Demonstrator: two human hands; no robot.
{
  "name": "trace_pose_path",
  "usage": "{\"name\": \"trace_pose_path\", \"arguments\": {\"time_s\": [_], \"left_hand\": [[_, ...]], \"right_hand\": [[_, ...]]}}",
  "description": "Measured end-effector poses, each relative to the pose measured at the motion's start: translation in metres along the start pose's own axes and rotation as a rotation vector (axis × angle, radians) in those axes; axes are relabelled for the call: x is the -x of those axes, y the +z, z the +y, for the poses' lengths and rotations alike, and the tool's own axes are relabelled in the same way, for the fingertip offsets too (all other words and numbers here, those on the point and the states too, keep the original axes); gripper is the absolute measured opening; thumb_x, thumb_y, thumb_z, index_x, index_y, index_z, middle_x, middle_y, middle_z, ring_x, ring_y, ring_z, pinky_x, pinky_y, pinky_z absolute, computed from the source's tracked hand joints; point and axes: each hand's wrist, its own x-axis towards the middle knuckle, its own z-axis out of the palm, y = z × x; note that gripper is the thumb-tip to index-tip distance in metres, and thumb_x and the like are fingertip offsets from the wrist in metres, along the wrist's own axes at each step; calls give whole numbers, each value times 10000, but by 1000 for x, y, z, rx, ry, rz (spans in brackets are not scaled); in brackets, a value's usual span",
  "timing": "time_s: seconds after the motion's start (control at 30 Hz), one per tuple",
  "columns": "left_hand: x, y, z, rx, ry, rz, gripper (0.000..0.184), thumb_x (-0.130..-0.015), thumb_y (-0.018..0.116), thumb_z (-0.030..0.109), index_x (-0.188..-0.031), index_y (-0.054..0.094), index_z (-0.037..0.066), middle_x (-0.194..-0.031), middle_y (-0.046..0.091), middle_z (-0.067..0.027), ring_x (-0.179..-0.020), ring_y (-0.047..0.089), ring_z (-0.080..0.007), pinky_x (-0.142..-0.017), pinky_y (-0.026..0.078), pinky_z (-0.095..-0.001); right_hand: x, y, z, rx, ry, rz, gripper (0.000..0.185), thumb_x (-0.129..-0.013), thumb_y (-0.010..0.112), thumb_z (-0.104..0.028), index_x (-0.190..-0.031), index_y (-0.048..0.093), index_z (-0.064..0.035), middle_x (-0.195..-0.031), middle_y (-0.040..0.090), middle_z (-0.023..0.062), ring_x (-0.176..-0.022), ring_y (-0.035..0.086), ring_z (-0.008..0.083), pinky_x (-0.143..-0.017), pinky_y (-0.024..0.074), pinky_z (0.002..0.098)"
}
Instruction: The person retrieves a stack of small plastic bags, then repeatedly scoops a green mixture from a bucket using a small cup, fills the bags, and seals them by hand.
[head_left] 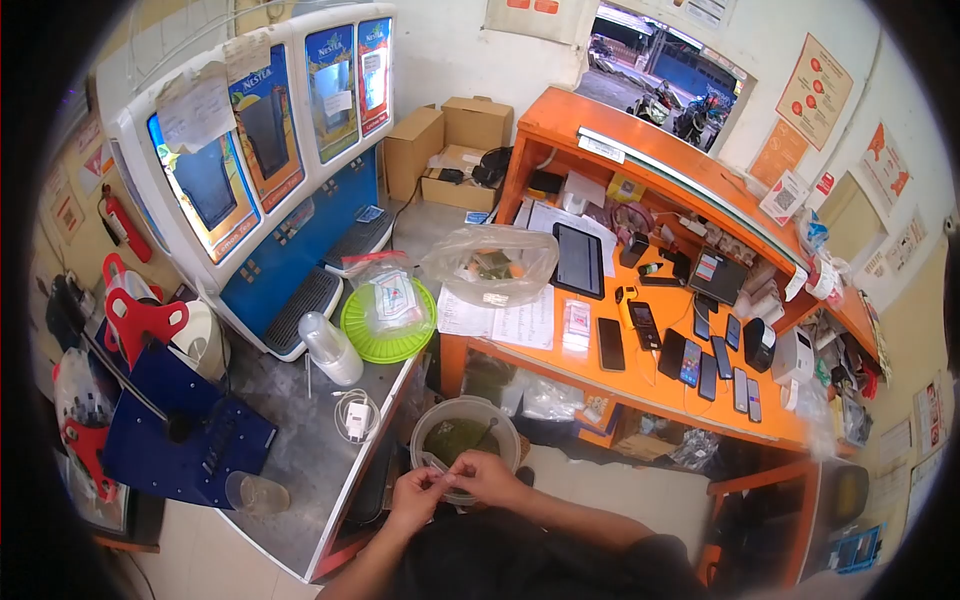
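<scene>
My left hand (418,497) and my right hand (484,476) meet at the near rim of a whitish plastic bucket (511,425). Both hands are closed, with fingertips pinched together. A small pale strip (432,461), perhaps clear plastic, sticks up at the fingers; its lower part is hidden, so its kind is unclear. Green, finely chopped-looking stuff (450,436) lies inside the bucket, with a spoon-like handle (487,431) leaning in it.
Left of me, a grey counter holds a drink dispenser (255,215), a green lidded basket (385,345), a white bottle (331,350), a charger (356,416) and a clear cup (258,494). An orange desk (580,362) carries several phones, a tablet (578,260) and a plastic bag (495,265).
</scene>
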Motion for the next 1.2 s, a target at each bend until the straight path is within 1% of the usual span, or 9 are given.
{"name": "trace_pose_path", "arguments": {"time_s": [0.2, 0.3, 0.37, 0.4, 0.47, 0.73, 1.03, 1.13, 1.2], "left_hand": [[1, -16, 16, -5, -61, -144, 225, -981, 660, 220, -902, 694, 12, -792, 687, -29, -728, 633, -84, -630, 513, -267], [1, -20, 18, -395, 64, -218, 185, -937, 661, 186, -917, 686, 4, -781, 694, -103, -700, 666, -179, -648, 523, -328], [7, -9, 39, -733, 209, -174, 217, -871, 657, 227, -902, 683, 13, -808, 686, -193, -736, 685, -338, -681, 529, -418], [5, -9, 33, -731, 223, -175, 217, -871, 657, 227, -902, 683, 13, -808, 686, -193, -736, 685, -338, -681, 529, -418], [-2, -5, 7, -882, 17, 73, 265, -833, 641, 289, -867, 685, 30, -826, 670, -239, -791, 656, -439, -701, 520, -487], [7, -3, 20, -828, -56, -35, 298, -795, 669, 321, -747, 676, 27, -785, 678, -227, -782, 666, -429, -733, 526, -527], [17, 11, 37, -733, 216, 233, 407, -754, 747, 183, -1101, 622, 10, -1108, 534, -240, -1101, 557, -456, -873, 498, -480], [11, 2, 21, -854, 270, 163, 463, -747, 776, 225, -1139, 644, 17, -1172, 551, -222, -1174, 517, -425, -955, 458, -487], [7, -11, 12, -970, 557, -55, 502, -728, 808, 265, -1148, 669, 28, -1257, 557, -188, -1210, 494, -390, -1003, 422, -504]], "right_hand": [[0, -17, -27, -244, 332, -224, 148, -978, 665, -197, -915, 664, -62, -832, 678, 34, -741, 624, 104, -686, 519, 280], [1, -17, -31, -55, 320, -358, 183, -986, 619, -198, -881, 629, -49, -818, 670, 78, -727, 644, 185, -681, 527, 326], [3, -2, -9, 314, -196, -250, 170, -947, 591, -169, -858, 593, -25, -813, 644, 160, -758, 650, 325, -691, 525, 403], [4, 0, -16, 407, -152, -156, 158, -884, 598, -155, -849, 567, -4, -834, 610, 222, -837, 625, 413, -716, 507, 462], [5, 8, -2, 461, -144, -39, 167, -874, 607, -157, -829, 559, -3, -834, 620, 219, -824, 631, 417, -707, 503, 475], [0, -6, -16, 282, 43, -133, 261, -848, 638, -165, -1015, 470, -56, -778, 636, 204, -740, 639, 446, -658, 492, 525], [2, -2, -17, 421, -25, -92, 253, -849, 651, -201, -1001, 483, -90, -784, 643, 177, -743, 651, 412, -634, 484, 509], [-2, 9, -11, 496, 11, -15, 254, -844, 671, -182, -993, 489, -84, -761, 639, 150, -696, 647, 366, -613, 486, 474], [-6, 10, 6, 499, 12, 0, 263, -841, 687, -165, -991, 490, -76, -740, 635, 128, -654, 647, 321, -590, 487, 443]]}}
